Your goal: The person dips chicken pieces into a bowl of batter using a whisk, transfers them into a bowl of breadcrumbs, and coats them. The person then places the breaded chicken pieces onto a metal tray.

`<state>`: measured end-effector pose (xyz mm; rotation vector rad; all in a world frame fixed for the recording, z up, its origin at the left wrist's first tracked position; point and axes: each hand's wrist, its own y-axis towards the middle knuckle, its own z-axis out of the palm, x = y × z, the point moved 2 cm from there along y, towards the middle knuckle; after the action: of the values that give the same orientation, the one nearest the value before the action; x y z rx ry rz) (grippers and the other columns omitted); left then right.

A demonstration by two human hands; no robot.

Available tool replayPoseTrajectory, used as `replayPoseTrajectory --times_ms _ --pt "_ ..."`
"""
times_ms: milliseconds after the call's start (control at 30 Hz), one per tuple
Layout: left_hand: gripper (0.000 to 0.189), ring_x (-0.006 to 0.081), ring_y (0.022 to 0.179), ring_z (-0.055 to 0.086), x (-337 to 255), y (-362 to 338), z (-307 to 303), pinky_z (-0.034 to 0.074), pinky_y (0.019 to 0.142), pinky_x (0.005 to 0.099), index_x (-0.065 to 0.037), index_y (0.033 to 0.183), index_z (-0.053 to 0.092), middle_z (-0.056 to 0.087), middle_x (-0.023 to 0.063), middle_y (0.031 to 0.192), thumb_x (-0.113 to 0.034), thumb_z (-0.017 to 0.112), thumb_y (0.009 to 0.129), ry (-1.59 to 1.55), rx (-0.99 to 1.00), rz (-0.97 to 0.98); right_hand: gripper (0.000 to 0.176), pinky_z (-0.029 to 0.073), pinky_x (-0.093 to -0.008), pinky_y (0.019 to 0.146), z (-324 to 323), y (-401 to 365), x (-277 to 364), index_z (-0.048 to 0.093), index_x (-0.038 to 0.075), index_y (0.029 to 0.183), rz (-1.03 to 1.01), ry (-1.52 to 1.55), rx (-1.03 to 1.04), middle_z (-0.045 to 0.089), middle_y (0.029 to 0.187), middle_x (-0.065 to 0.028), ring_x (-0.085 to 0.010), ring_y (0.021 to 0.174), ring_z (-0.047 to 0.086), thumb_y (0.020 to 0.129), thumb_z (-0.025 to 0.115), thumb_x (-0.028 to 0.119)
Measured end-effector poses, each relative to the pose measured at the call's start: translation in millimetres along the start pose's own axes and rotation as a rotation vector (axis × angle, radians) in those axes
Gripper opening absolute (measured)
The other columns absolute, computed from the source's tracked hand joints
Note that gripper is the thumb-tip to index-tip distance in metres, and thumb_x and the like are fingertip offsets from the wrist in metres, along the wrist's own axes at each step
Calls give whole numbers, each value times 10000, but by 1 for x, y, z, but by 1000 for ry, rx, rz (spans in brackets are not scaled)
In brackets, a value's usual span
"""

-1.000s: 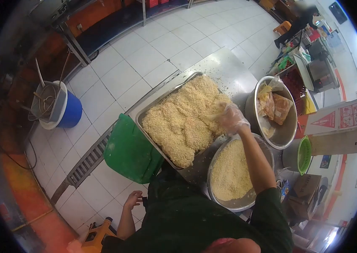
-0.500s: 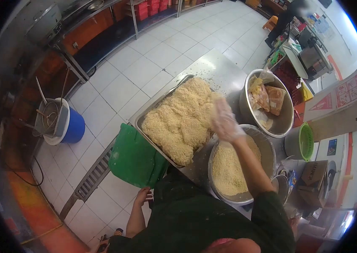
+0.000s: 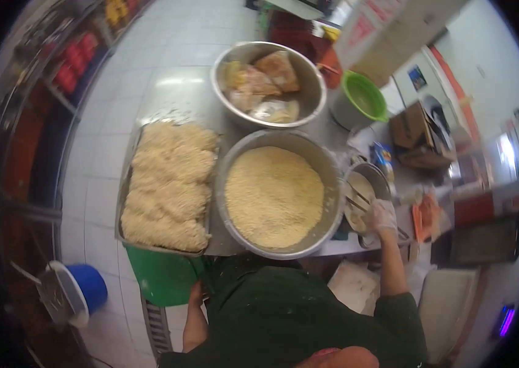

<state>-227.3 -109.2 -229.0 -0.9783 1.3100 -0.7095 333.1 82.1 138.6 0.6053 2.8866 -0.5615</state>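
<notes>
My right hand [image 3: 384,216], in a clear glove, is at the near right rim of a small metal pot [image 3: 384,179] holding pale, creamy liquid. Its fingers are closed around metal tongs [image 3: 357,199], whose two dark arms reach over the liquid; motion blurs the grip. Left of the pot stands a big metal bowl [image 3: 222,214] of yellowish crumbs [image 3: 274,196]. A metal tray [image 3: 125,184] farther left is heaped with crumb-coated pieces [image 3: 170,184]. My left hand [image 3: 196,291] hangs low beside a green plastic panel [image 3: 164,276], its fingers mostly hidden.
Behind the crumbs, a metal bowl [image 3: 219,83] holds bagged, meat-like pieces [image 3: 259,86]. A green basket [image 3: 382,113] and a cardboard box [image 3: 422,132] stand at the back right. A blue bucket [image 3: 90,288] is on the floor at left.
My right hand has moved from the coated pieces in the tray to the small pot and closed on the tongs. The view has turned right. My left hand stays low by the green panel.
</notes>
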Motion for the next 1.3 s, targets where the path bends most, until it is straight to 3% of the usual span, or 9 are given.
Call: replayPoseTrajectory --times_ms 233,333,400,500,633,733,967,1133,1300 --pt "505 256 962 533 -69 22 7 436 778 442 -106 1233 472 550 76 1127 -429 479 844 97 131 104 280 468 -407 815 47 32 -25 644 55 953 -47 196 -85 634 932 -192 -343 922 602 749 590 240" --pt "503 256 964 533 -49 23 -9 437 777 440 -105 1233 472 551 77 1126 -426 478 845 104 138 124 430 450 -385 842 -13 11 -25 578 35 1089 30 349 144 612 1006 -187 -318 964 579 703 629 218" --pt "501 256 966 533 -44 20 -11 437 776 439 -105 1233 472 552 78 1126 -423 478 846 120 139 138 425 466 -375 776 -14 9 -45 589 38 1098 -117 291 -22 633 947 -183 -304 880 610 716 633 218" --pt "499 255 969 532 -25 12 -15 438 775 436 -104 1234 472 553 80 1125 -418 476 847 144 147 161 393 466 -360 697 -40 -5 -47 608 33 1081 -33 426 328 651 820 -154 -261 753 625 745 619 235" --pt "495 255 974 532 -5 7 -23 439 774 433 -102 1234 472 554 83 1125 -412 475 849 155 155 199 357 472 -335 690 1 10 -53 633 24 1030 22 307 451 652 802 -141 -224 739 622 733 613 221" --pt "492 255 977 531 -1 11 -21 440 772 431 -101 1235 472 555 84 1124 -408 474 850 144 151 225 324 474 -310 676 5 10 -52 649 25 1001 9 139 235 653 789 -117 -183 712 608 713 610 169" --pt "486 255 983 531 -2 11 -20 441 770 427 -99 1235 472 558 88 1123 -399 472 853 122 132 272 321 472 -288 664 -21 -10 -83 626 34 1064 20 653 281 648 800 -68 -144 700 587 750 566 58" --pt "472 281 1007 527 -16 25 -5 443 797 460 -93 1228 469 546 104 1139 -377 469 851 -73 70 -8 279 462 -284 667 -48 -36 -83 629 46 1063 39 685 123 628 762 -78 -143 679 574 795 575 97" --pt "455 289 1018 525 2 55 -17 436 805 492 -100 1222 476 543 103 1151 -350 476 843 -15 7 -23 284 472 -306 725 -69 -56 -90 628 23 1020 -42 318 -159 631 845 -103 -199 760 622 737 625 51"
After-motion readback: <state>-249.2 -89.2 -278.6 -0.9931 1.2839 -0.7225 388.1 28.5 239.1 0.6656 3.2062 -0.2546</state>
